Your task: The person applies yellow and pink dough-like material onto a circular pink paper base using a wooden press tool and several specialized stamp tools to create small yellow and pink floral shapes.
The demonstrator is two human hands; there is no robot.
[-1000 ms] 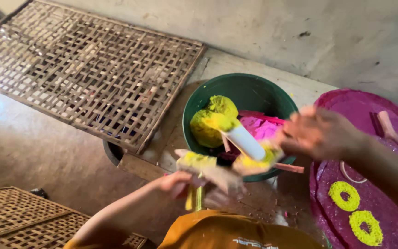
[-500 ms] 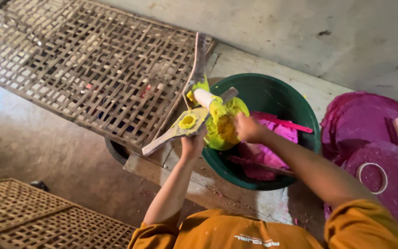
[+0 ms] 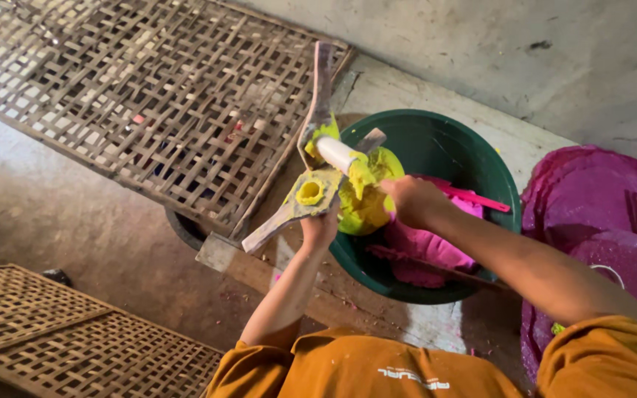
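My left hand (image 3: 320,225) grips a hinged wooden press mould (image 3: 311,193) smeared with yellow paste, its flat arms spread wide and a yellow ring showing in one arm. My right hand (image 3: 409,200) is closed on a white roller-like handle (image 3: 335,154) coated in yellow paste, held against the mould over the green basin (image 3: 481,158). A lump of yellow paste (image 3: 366,203) sits in the basin's left side and pink paste (image 3: 422,247) fills its bottom, with a pink stick lying across it.
A large woven bamboo drying rack (image 3: 149,103) lies to the left, resting on a dark tub. A second bamboo rack (image 3: 60,339) is at the lower left. Round pink-stained trays (image 3: 599,206) are stacked at the right. A concrete wall runs behind.
Both hands have carried the mould and roller up and left, from in front of the basin to its left rim. The mould's arms now stand spread wide.
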